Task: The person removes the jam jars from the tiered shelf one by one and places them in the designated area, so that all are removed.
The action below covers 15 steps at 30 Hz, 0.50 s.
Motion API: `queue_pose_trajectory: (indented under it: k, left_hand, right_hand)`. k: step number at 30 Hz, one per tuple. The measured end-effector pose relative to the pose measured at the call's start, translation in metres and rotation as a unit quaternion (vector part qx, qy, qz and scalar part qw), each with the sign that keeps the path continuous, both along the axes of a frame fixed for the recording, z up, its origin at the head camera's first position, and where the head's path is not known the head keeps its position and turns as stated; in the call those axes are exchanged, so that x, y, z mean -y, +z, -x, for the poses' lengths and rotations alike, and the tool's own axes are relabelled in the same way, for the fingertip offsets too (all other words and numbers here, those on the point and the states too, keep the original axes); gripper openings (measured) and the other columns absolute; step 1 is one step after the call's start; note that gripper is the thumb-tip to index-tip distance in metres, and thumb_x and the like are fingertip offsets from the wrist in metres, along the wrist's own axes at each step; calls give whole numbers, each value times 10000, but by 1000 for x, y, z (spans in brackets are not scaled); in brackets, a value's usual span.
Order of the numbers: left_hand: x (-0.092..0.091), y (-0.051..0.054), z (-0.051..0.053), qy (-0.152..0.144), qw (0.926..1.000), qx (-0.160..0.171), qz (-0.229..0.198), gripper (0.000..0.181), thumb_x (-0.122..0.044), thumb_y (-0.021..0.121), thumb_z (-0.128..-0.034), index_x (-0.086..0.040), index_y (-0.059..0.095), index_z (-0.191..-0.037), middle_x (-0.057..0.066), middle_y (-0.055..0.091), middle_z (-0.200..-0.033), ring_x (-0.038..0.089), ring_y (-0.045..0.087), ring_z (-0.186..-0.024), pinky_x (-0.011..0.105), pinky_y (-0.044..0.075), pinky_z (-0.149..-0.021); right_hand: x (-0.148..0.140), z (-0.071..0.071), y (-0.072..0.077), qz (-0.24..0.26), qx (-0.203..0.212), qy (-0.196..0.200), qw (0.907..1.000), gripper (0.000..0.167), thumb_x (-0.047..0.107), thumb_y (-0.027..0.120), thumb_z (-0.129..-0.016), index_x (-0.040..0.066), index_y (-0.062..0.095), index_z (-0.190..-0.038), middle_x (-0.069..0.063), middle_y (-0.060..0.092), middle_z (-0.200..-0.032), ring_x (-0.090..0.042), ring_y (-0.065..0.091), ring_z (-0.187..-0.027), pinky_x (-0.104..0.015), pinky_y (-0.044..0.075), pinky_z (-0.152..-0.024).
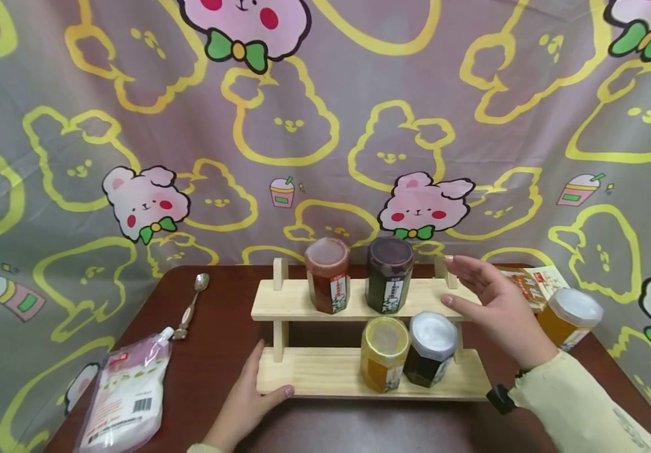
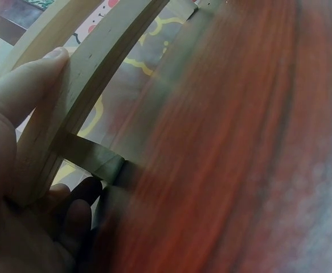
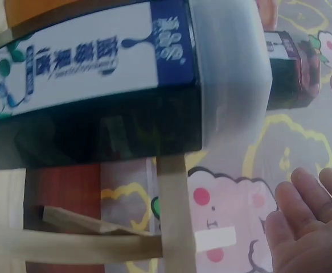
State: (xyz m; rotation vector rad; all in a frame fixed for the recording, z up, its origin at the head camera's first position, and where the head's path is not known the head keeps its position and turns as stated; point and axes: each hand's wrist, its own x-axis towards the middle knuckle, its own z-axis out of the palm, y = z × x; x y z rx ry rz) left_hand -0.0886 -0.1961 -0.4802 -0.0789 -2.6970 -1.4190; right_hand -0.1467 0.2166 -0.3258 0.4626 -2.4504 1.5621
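A two-tier pale wooden rack (image 1: 320, 370) stands on the table. At its left end, my left hand (image 1: 249, 396) holds the lower board; in the left wrist view the thumb lies on the wood (image 2: 91, 74) and fingers curl beneath. My right hand (image 1: 498, 305), fingers extended, is by the upper tier's right end and holds nothing. On the upper tier sit a reddish-lidded jar (image 1: 328, 277) and a purple-lidded dark jar (image 1: 390, 277). Below are a yellow-lidded jar (image 1: 384, 355) and a white-lidded dark jar (image 1: 430, 349), whose label (image 3: 91, 62) fills much of the right wrist view.
Right of the rack stands an amber jar (image 1: 569, 318) with a white lid, near a printed packet (image 1: 535, 283). On the left lie a spoon (image 1: 189, 308) and a spouted pouch (image 1: 127, 396) on the dark red table (image 1: 212, 358). A patterned curtain (image 1: 325, 82) hangs behind.
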Motion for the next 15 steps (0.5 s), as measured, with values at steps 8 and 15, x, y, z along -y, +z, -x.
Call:
queue_pose_trajectory:
  k: [8, 15]
  left_hand:
    - [2, -3, 1, 61, 9999, 65, -89, 1117, -391, 880, -757, -11, 219, -1573, 297, 316, -1561, 457, 372, -1387, 629, 312, -1098]
    - [0, 0, 1, 5, 10000, 66, -71, 1107, -375, 880, -763, -6, 220, -1571, 301, 316, -1559, 459, 370, -1391, 628, 311, -1103]
  right_hand:
    - [12, 1, 11, -466, 353, -107, 9982, 626, 284, 770, -906, 70, 502, -1430, -108, 565, -1399, -322, 502, -1315, -255, 423, -1064]
    - [21, 4, 21, -484, 697, 5, 9964, 715, 333, 780, -892, 50, 456, -1463, -168, 521, -1433, -368, 478, -1323, -557, 353, -1111]
